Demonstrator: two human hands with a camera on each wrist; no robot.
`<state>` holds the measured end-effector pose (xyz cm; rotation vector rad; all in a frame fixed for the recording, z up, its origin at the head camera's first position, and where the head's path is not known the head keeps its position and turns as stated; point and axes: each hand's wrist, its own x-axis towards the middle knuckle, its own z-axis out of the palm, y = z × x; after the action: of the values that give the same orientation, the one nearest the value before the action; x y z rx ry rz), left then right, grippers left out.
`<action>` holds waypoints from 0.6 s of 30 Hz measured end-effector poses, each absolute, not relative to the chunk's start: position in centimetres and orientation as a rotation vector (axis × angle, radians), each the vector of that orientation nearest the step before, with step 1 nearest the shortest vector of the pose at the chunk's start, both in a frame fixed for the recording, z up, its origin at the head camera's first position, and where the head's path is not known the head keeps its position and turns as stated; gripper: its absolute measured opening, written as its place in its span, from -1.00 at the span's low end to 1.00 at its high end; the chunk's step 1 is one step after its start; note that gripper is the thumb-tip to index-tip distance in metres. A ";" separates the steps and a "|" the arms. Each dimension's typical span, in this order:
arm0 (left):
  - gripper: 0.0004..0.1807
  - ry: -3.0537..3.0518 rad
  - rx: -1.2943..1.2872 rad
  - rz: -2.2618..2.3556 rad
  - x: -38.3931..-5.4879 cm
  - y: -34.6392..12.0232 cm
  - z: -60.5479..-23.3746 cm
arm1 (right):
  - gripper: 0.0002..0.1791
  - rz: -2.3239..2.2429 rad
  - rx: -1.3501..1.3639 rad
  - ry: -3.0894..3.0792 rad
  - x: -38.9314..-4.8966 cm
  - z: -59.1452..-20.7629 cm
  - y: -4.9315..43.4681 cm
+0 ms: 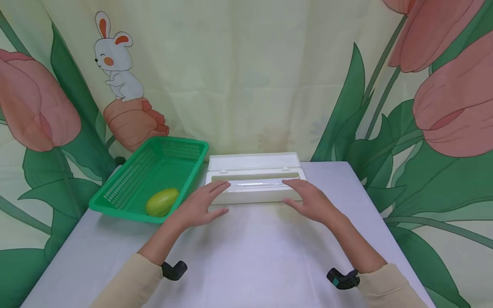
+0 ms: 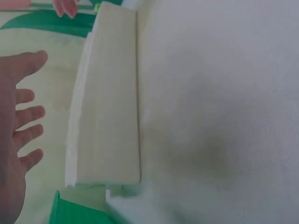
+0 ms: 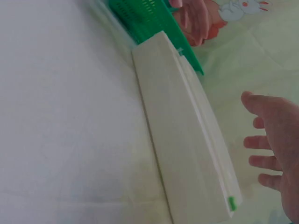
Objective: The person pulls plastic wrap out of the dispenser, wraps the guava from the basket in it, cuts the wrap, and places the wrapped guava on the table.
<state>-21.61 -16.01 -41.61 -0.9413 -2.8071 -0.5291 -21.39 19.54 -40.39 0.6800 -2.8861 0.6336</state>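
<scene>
A long white box [image 1: 254, 196], which looks like a cling film dispenser, stands on the table with its lid [image 1: 254, 161] raised at the back. Inside it lies a shiny clear roll [image 1: 258, 183]. My left hand [image 1: 201, 206] hovers by the box's left end, fingers extended and thumb spread. At the right end my right hand [image 1: 313, 202] is held the same way, fingers apart and palm facing inward. Both wrist views show the box's plain front wall [image 2: 112, 102], with the hands' fingers [image 3: 261, 142] holding nothing.
A green plastic basket [image 1: 115, 209] with perforated sides stands at the left, just beside the box. In it lies a yellow-green oval fruit [image 1: 162, 202]. A white cloth [image 1: 262, 261] covers the table. Behind hangs a curtain [image 1: 265, 77] printed with tulips and a rabbit.
</scene>
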 end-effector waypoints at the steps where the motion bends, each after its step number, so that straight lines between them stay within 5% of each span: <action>1: -0.23 -2.810 -0.941 -0.526 -21.5 -16.0 -41.6 | -0.34 0.641 0.672 -2.888 -21.4 -40.4 19.5; 18: -0.24 -2.806 -0.940 -0.549 -22.5 -16.3 -41.9 | -0.35 0.695 0.604 -2.911 -22.5 -40.7 20.0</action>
<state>-22.54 -16.26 -41.87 -0.9398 -2.8059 -0.5494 -22.47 19.98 -40.71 0.6035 -2.9113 0.6952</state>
